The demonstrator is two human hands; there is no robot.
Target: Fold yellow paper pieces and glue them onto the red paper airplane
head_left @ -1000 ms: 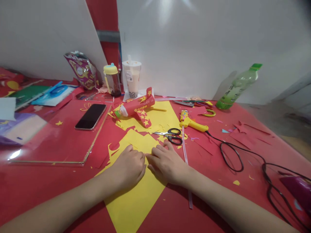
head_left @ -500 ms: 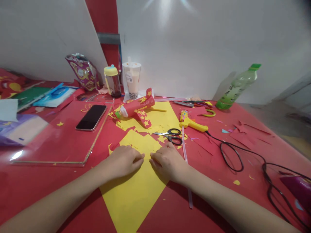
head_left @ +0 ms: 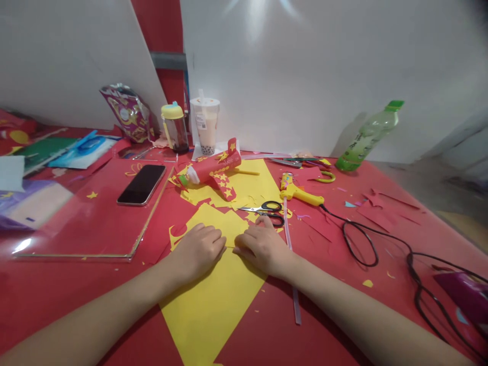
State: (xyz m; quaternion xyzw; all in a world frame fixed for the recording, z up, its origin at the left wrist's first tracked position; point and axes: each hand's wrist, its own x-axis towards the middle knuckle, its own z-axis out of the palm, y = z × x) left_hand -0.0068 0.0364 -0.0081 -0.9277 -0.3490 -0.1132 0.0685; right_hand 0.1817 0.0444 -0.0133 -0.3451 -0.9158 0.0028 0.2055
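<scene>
Left hand (head_left: 200, 250) touches paper (head_left: 213, 305) tapering nearward.

Near the pale wall (head_left: 290, 76) stood a purple snack bag (head_left: 131, 114), a yellow-topped bottle (head_left: 177, 134) and a cup of milky drink (head_left: 207, 133); I saw a green-capped bottle (head_left: 358, 144) farther right, and a phone (head_left: 142, 185) lying face up.

Left hand (head_left: 200, 249), bare, back and knuckles exposed, left forearm (head_left: 110, 310), bare along its visible length, tapering to an uncovered wrist, right hand (head_left: 263, 249), likewise bare, right forearm (head_left: 354, 310), uncovered, same taper
</scene>
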